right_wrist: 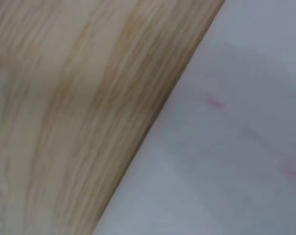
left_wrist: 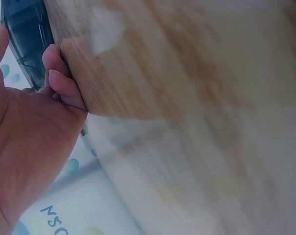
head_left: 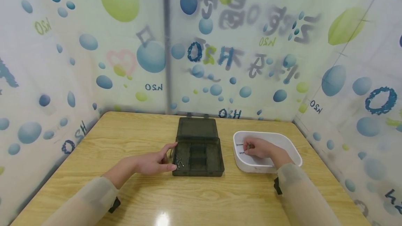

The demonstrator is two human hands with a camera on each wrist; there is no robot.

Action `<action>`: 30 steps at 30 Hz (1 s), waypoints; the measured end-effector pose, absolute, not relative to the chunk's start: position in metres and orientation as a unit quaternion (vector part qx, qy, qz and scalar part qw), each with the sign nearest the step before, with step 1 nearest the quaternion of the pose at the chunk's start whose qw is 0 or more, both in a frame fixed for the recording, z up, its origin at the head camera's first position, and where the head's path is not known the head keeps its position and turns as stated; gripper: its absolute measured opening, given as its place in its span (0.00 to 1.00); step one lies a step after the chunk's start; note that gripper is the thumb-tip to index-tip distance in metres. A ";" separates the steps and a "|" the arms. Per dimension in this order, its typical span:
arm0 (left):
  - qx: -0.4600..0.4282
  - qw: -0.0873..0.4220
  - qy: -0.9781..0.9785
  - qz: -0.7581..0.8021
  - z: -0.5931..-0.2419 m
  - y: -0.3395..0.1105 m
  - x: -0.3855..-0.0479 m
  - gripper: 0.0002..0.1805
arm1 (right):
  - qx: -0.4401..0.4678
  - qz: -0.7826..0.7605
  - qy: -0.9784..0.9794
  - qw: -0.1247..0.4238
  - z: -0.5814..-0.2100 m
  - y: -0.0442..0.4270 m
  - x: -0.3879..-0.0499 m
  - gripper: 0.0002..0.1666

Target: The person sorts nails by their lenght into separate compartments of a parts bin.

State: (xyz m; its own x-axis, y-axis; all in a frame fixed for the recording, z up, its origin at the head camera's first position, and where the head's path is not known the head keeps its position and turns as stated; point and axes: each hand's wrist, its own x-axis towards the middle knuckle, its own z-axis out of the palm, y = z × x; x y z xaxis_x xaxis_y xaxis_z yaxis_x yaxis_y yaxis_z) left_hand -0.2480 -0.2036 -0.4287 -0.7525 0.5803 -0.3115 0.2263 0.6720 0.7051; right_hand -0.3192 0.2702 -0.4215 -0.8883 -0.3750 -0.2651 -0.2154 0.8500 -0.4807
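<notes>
A dark translucent plastic case [head_left: 205, 170] lies on the table with its lid [head_left: 197, 128] folded back. Several thin metal screws [head_left: 179, 162] lie crossed in its left compartment. My left hand [head_left: 150, 162] touches the case's left side, thumb by the front corner and index finger farther back; in the left wrist view its other fingers [left_wrist: 64, 85] are bent beside the case. My right hand [head_left: 259, 147] reaches into a white tray [head_left: 255, 167], fingers bent toward the thumb. Screws [head_left: 239, 144] lie by its fingertips; whether it pinches one is too small to tell.
The wooden table [head_left: 201, 198] bears both containers, the case in the middle and the tray to its right. Patterned curtains [head_left: 201, 79] hang behind the table and along both sides. The right wrist view shows only the tray wall [right_wrist: 226, 147] and wood grain.
</notes>
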 end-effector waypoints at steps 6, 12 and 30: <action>0.230 0.268 0.873 0.337 -0.428 -0.203 -0.248 0.56 | -0.153 -0.221 0.951 0.154 -0.425 0.271 -0.319 0.06; 0.228 0.267 0.873 0.338 -0.429 -0.203 -0.245 0.56 | -0.143 -0.223 0.955 0.136 -0.430 0.271 -0.319 0.06; 0.238 0.265 0.871 0.339 -0.427 -0.203 -0.247 0.55 | -0.143 -0.357 0.920 0.070 -0.402 0.273 -0.297 0.16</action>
